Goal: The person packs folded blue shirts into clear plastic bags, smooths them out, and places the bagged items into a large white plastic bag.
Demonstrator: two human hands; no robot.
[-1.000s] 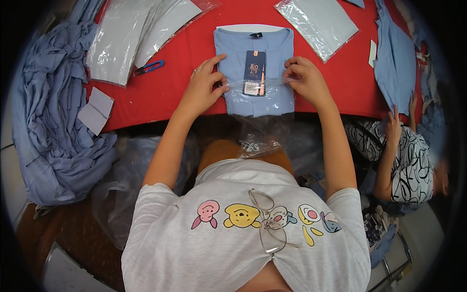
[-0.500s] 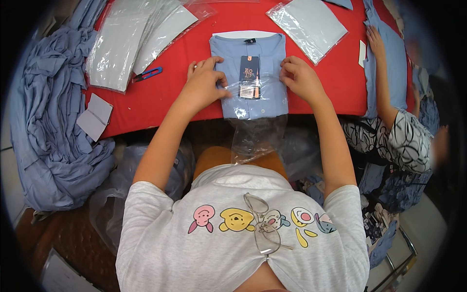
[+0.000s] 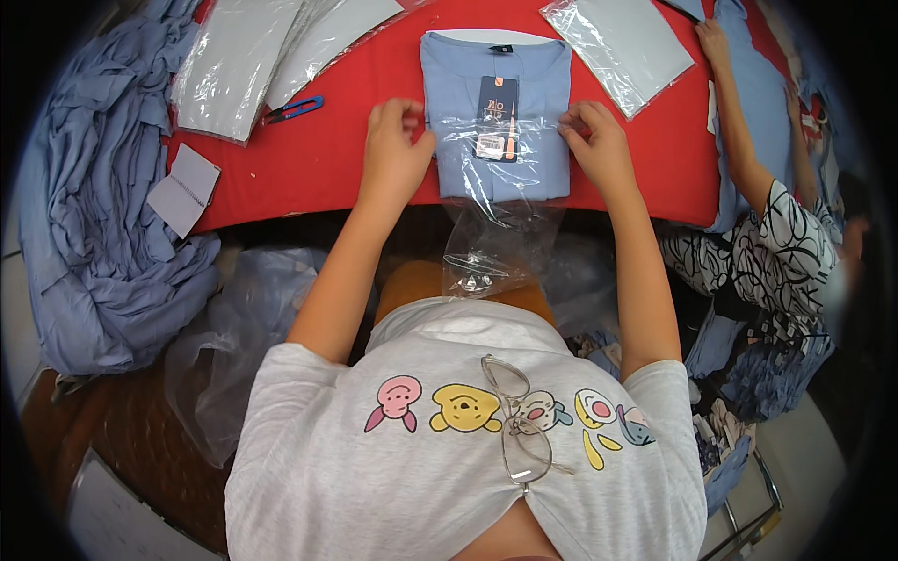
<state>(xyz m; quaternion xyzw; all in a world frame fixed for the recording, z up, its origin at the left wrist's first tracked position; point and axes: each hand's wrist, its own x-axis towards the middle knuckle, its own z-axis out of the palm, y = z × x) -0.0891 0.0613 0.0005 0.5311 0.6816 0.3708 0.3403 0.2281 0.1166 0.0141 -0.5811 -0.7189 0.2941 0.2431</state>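
Folded blue shirt: the folded blue shirt [image 3: 539, 92] lies flat on the red surface [image 3: 323, 178], collar away from the person, lower edge near the surface's front; a white card [image 3: 486, 36] shows behind the neckline.
Clear bag: the clear bag [image 3: 500, 245] covers the shirt's lower part, its mouth crossing the dark hang tag [image 3: 498, 105]; the rest hangs over the front edge toward the lap.
Left hand: the left hand [image 3: 390, 154] is beside the shirt's left edge, its grip spread, thumb and curled fingers parted; I cannot tell whether the thumb touches the film.
Right hand: the right hand [image 3: 601, 151] is at the bag's right edge, thumb and forefinger close together; whether its grip pinches film I cannot tell.
Bagging step: judged about midway, with the shirt partly inside and its collar end bare.
Next move: seems to call for catching both sides of the mouth and drawing film evenly over the tag toward the collar, keeping the folds flat.
Thread snips: the blue thread snips [image 3: 299, 107] lie left, well apart from the shirt.
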